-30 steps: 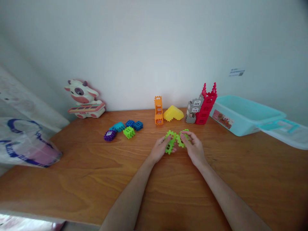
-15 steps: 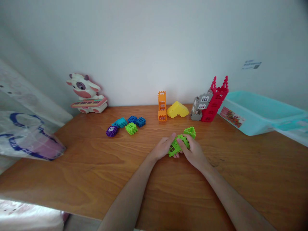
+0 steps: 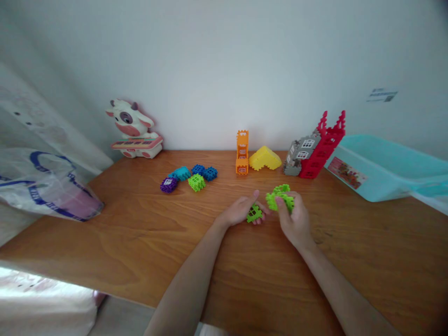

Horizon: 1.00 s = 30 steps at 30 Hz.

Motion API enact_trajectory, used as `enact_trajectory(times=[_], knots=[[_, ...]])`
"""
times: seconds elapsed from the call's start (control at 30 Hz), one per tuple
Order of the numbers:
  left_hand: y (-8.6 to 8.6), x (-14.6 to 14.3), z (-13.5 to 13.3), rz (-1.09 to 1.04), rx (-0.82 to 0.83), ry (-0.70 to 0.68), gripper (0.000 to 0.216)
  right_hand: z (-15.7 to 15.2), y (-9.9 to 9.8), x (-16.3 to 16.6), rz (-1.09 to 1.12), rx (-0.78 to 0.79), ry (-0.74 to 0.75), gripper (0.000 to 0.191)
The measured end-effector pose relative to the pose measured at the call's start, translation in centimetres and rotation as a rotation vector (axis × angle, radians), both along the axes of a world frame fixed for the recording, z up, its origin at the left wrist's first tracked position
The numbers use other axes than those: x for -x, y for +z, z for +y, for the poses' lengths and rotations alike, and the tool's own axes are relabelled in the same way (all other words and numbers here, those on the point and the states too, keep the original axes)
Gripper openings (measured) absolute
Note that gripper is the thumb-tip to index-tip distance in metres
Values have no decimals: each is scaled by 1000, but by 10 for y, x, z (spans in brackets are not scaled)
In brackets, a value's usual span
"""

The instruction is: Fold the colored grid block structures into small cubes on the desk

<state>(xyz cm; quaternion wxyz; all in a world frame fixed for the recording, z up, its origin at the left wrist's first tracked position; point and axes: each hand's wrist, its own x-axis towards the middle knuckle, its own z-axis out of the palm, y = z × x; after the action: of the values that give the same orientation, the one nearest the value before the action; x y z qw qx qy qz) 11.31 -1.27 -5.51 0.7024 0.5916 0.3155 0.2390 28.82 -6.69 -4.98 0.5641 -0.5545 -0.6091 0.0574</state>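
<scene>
In my left hand lies a green building block piece with a window grid, resting in the curled fingers with the thumb raised beside it. My right hand grips a bright green block assembly, its thumb on the near side. A small gap separates the two green parts. Straight behind the hands stand an orange block tower and a yellow roof-shaped piece. Farther right, a grey block structure leans against a red tower with two pointed tops.
Left of the hands sit a purple block, a turquoise block, blue blocks and another green block. A cow toy keyboard is by the wall. A plastic bag lies left, a turquoise bin right.
The green pieces held together between both hands have come apart. My right hand has moved right and up with the larger part, while the left keeps a small piece.
</scene>
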Motion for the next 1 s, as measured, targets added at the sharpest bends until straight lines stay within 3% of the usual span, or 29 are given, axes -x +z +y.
enact_trajectory(times=[0.07,0.13,0.23,0.4,0.53,0.67,0.77,0.93,1.0], knots=[[-1,2,1,-34,76,27,79,2,3,-13,46,-88,-180,33],[-1,2,2,-102,176,76,75,3,5,-22,74,-119,-249,34],[-2,-1,2,-210,371,109,65,-1,3,-20,6,-15,-69,31],[-4,-12,-8,-255,539,6,56,-8,0,1,-271,137,362,20],[-2,-18,-18,-257,567,-121,59,-8,-1,5,-386,134,383,23],[1,-20,-21,-250,466,-54,48,-6,-3,2,-481,125,361,37],[4,-17,-20,-296,451,-11,44,-4,-1,-2,-472,82,284,38],[9,-11,-12,-439,397,196,44,4,-3,-16,-328,-56,-161,33],[10,-10,-8,-460,422,275,35,9,-9,-22,-363,-11,-228,37]])
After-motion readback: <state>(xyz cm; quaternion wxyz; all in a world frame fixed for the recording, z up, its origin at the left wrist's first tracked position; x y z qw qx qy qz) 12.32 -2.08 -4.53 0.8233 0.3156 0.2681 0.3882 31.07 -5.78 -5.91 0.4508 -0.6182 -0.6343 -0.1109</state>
